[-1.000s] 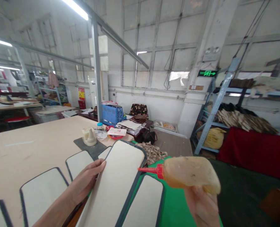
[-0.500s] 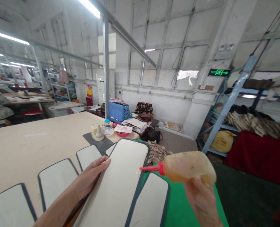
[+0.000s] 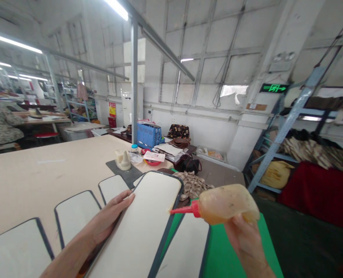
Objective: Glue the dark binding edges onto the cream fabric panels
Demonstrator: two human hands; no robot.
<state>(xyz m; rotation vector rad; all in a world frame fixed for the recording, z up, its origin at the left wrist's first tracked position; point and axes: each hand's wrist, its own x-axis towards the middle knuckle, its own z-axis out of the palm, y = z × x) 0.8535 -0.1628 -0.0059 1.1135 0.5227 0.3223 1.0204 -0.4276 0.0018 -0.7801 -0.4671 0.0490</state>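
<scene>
My left hand (image 3: 113,216) grips the left edge of a long white panel (image 3: 142,216) with a dark border and rounded corners, its thumb on the upper face and its other fingers partly hidden. The panel is tilted up toward me. In my right hand (image 3: 243,235) is a translucent squeeze bottle (image 3: 229,204) of amber liquid, held on its side. Its red nozzle (image 3: 184,209) points left, with the tip at the panel's right border, where a little yellowish liquid shows. Another white panel (image 3: 185,247) lies below on a green surface (image 3: 223,251).
Several similar panels (image 3: 75,212) lie on the beige table (image 3: 44,173) at left. Behind them are a dark mat (image 3: 131,177) with a cream-coloured object (image 3: 123,160), a blue basket (image 3: 149,135) and papers. Crumpled fabric strips (image 3: 193,185) lie behind the bottle. A person's patterned sleeve shows far left.
The nozzle tip has moved slightly down and toward me along the panel's right border. My left hand keeps its hold on the panel. The view has shifted a little.
</scene>
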